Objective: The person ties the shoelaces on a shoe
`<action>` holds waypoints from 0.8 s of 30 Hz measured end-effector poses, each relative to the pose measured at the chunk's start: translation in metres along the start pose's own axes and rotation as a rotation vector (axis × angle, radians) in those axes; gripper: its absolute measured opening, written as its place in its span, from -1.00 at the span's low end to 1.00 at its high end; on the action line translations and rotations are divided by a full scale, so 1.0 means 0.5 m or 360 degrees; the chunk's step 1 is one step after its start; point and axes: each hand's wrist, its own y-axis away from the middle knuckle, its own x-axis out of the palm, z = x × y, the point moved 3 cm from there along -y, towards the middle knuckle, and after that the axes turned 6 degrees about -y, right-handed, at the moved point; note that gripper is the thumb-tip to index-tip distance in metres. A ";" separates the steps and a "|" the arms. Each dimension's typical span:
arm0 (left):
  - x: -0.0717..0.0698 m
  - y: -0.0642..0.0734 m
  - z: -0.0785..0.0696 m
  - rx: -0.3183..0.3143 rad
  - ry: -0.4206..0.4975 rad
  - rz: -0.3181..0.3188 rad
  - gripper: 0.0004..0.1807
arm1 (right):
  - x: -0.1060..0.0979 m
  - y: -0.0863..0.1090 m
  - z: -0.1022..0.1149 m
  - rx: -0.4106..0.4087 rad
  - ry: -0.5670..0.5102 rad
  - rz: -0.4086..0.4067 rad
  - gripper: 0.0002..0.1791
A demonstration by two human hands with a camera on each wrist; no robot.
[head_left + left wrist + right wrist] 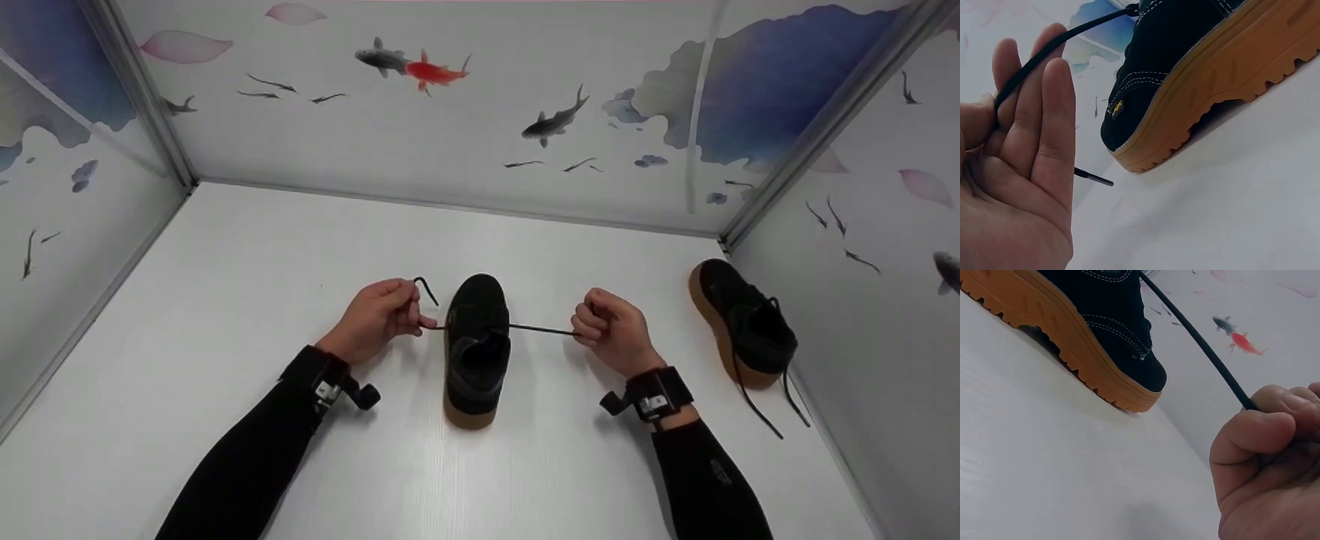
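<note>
A black shoe (478, 300) with a tan sole (1207, 84) stands on the white table, toe toward the back wall. Left of it, my left hand (386, 313) pinches one end of the black shoelace (1086, 25) between thumb and fingers. That lace crosses the fingers, and its tip (1094, 177) hangs free behind the hand. On the shoe's other side, my right hand (613, 326) grips the other end of the lace (1202, 343) in curled fingers. The lace runs taut and nearly level from the shoe to the right hand (1275, 455).
A second black shoe (750, 322) lies at the right by the side wall, its loose laces (757, 412) trailing on the table. White panels with painted fish (555, 120) enclose the table (315, 240) at the back and both sides.
</note>
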 end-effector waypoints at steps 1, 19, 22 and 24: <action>0.001 0.000 -0.001 -0.0003 -0.0006 0.0009 -0.69 | -0.001 0.001 0.002 0.0006 -0.0020 0.0014 -0.53; 0.000 -0.001 0.025 -0.0224 0.0071 -0.0274 -0.64 | -0.012 -0.008 -0.031 -0.0017 -0.0221 -0.0628 -0.64; 0.008 0.003 0.026 -0.0268 0.0029 -0.0262 -0.53 | -0.007 -0.013 -0.039 -0.0023 -0.0125 -0.0693 -0.73; 0.013 0.007 0.025 -0.0335 -0.0049 -0.0222 -0.44 | -0.004 -0.014 -0.043 -0.0021 0.0014 -0.0721 -0.55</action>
